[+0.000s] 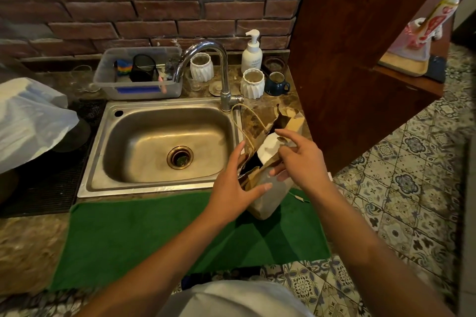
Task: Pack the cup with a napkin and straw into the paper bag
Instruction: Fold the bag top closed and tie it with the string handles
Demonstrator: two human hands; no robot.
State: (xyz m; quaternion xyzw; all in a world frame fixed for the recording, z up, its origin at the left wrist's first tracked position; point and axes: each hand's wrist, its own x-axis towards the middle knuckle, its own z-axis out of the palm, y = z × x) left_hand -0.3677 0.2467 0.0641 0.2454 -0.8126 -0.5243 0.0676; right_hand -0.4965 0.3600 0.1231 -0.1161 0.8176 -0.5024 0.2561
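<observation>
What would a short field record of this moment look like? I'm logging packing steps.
bag: paper bag standing on green mat, right of sink, mouth open
napkin: white napkin sticking out of the mouth
left hand: left hand touching the bag's side, fingers spread
right hand: right hand at the mouth
cup, straw: not visible

A brown paper bag stands on the green mat at the worktop's front right corner, beside the sink. The left hand touches its open rim with straight fingers; the right hand hovers over a white napkin sticking out of the bag.
</observation>
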